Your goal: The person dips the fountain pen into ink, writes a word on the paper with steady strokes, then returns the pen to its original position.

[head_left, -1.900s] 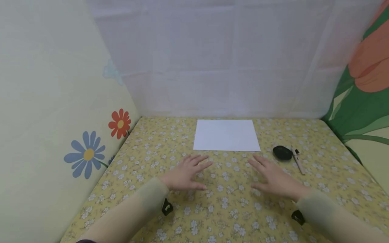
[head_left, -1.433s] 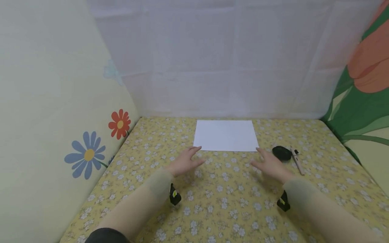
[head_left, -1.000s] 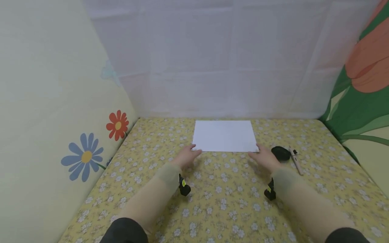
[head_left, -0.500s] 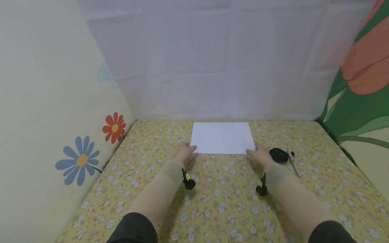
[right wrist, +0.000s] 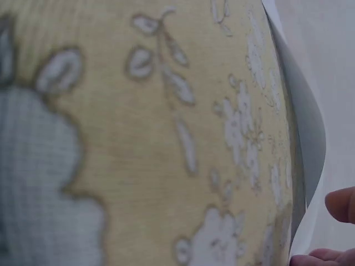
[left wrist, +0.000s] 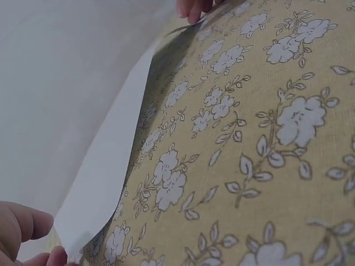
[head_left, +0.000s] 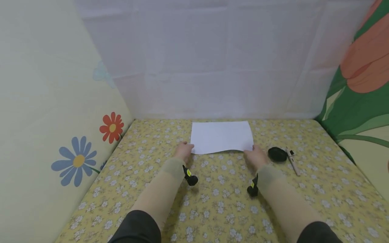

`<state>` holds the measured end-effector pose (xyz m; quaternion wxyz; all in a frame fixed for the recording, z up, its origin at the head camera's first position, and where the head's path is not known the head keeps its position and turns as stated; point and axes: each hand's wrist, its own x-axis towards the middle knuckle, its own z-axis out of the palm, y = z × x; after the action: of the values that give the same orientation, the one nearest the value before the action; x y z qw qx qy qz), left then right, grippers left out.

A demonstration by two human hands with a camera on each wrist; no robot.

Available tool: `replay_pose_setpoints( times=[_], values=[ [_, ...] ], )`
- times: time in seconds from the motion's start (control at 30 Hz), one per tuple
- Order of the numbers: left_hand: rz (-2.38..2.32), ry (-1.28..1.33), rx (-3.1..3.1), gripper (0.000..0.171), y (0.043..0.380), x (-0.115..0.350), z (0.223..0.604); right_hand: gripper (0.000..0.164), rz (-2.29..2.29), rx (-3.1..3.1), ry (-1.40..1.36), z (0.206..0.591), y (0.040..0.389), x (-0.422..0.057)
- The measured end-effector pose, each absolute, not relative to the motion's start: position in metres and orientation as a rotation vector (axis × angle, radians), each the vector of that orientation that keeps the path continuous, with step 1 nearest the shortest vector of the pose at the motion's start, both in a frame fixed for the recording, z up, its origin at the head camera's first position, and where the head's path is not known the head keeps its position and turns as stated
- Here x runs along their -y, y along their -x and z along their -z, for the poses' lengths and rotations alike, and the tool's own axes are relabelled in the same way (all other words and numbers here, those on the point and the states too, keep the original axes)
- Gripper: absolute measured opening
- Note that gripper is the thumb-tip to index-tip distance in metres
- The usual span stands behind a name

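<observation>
A white sheet of paper point(head_left: 221, 136) lies toward the back of the table, its near edge bowed up on the right side. My left hand point(head_left: 183, 151) pinches the near left corner between thumb and fingers. At the near right corner my right hand point(head_left: 256, 157) pinches the paper the same way. In the left wrist view the sheet point(left wrist: 113, 147) curves up from the cloth, with the left thumb point(left wrist: 34, 223) at its corner. The right wrist view shows the lifted, curled edge of the sheet point(right wrist: 310, 127) beside the right thumb point(right wrist: 341, 205).
A black oval object point(head_left: 277, 154) lies just right of my right hand. Beside it is a slim pale pen-like tool point(head_left: 292, 162) with a small black part. Yellow flowered cloth point(head_left: 218, 202) covers the table; a white sheet backdrop point(head_left: 194, 67) hangs behind.
Both hands reached forward from open above the cloth to the paper's near corners and gripped them. The paper's near edge, flat before, now rises on the right.
</observation>
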<state>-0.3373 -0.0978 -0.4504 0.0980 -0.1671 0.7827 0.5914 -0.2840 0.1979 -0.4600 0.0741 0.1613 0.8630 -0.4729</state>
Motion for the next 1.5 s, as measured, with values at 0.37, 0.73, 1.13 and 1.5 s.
replay_pose_setpoints(
  times=[0.37,0.73,1.13,1.5],
  values=[
    [-1.759,0.499,-2.368,0.059,0.341,0.101,0.452,0.069,1.446,-2.626,-0.581,0.458,0.284,-0.191],
    [-1.775,0.407,-2.255,0.06,0.334,0.12,0.45,0.064,1.456,-2.631,-0.609,0.457,0.293,-0.193],
    [-1.814,0.443,-2.177,0.057,0.326,0.128,0.45,0.052,1.754,-2.55,-0.656,0.452,0.282,-0.195],
    [-1.637,0.322,-2.284,0.053,0.315,0.136,0.456,0.052,1.745,-2.511,-0.608,0.452,0.274,-0.206]
  ],
)
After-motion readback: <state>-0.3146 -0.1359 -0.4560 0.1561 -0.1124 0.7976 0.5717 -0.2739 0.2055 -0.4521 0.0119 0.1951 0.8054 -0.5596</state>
